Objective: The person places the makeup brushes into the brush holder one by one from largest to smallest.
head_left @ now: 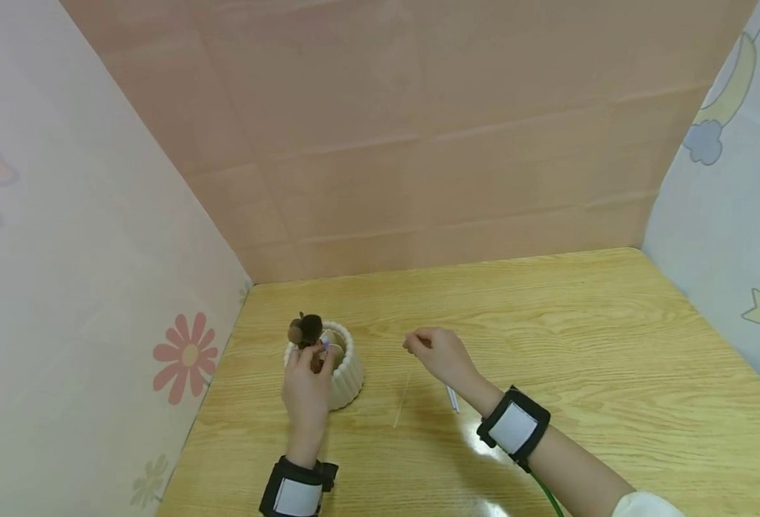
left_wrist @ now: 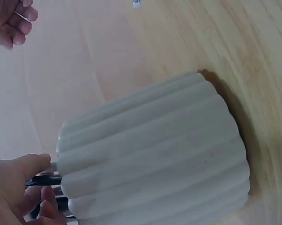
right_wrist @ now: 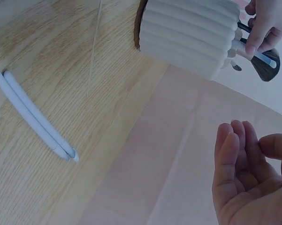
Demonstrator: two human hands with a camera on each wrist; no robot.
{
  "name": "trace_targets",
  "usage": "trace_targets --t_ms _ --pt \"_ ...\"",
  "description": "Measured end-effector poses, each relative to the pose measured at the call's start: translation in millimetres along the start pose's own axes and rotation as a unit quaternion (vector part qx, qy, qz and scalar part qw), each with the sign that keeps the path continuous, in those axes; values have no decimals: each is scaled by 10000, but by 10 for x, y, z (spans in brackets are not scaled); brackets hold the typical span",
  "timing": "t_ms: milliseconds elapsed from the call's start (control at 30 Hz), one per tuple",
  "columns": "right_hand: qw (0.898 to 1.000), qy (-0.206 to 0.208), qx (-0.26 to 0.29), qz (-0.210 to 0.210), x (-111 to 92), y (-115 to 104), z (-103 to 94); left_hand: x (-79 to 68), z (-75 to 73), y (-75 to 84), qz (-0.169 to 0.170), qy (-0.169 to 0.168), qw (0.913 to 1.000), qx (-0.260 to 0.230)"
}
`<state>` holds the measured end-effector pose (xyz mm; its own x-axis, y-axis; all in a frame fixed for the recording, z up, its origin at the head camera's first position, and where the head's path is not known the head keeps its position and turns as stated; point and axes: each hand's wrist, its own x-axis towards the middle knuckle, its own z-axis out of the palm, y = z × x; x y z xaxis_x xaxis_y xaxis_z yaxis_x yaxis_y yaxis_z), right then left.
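A white ribbed pot (head_left: 346, 384) stands upright toward the left of the table, with makeup brushes (right_wrist: 266, 70) sticking out of its mouth. Over its rim, my left hand (head_left: 307, 388) pinches a slim white stick with a pale blue end (right_wrist: 270, 61) among the brush handles. The pot's wall (left_wrist: 155, 154) hides the lower part of what stands inside. To the right of the pot, my right hand (head_left: 441, 353) hovers above the table, fingers loosely bent and thumb near them. Nothing shows between its fingers in the right wrist view.
Two white pen-like sticks (right_wrist: 33, 115) lie side by side on the table below my right hand. A thin clear rod (head_left: 402, 403) lies between them and the pot. A pinkish-brown sheet (head_left: 419, 143) rises behind the wooden table (head_left: 580, 345), with patterned walls on both sides.
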<state>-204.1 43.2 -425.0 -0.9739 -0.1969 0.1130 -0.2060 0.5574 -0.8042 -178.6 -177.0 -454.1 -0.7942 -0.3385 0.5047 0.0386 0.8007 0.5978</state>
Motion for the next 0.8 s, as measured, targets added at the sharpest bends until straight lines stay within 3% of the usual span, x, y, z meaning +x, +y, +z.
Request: trace_targets --t_ms 200,800 --pt "10000 -34 6 -9 -2 9 9 -24 38 -29 -316 -216 9992 -78" --pt "10000 -72 48 0 -5 44 6 -57 53 -22 -351 -143 9987 329"
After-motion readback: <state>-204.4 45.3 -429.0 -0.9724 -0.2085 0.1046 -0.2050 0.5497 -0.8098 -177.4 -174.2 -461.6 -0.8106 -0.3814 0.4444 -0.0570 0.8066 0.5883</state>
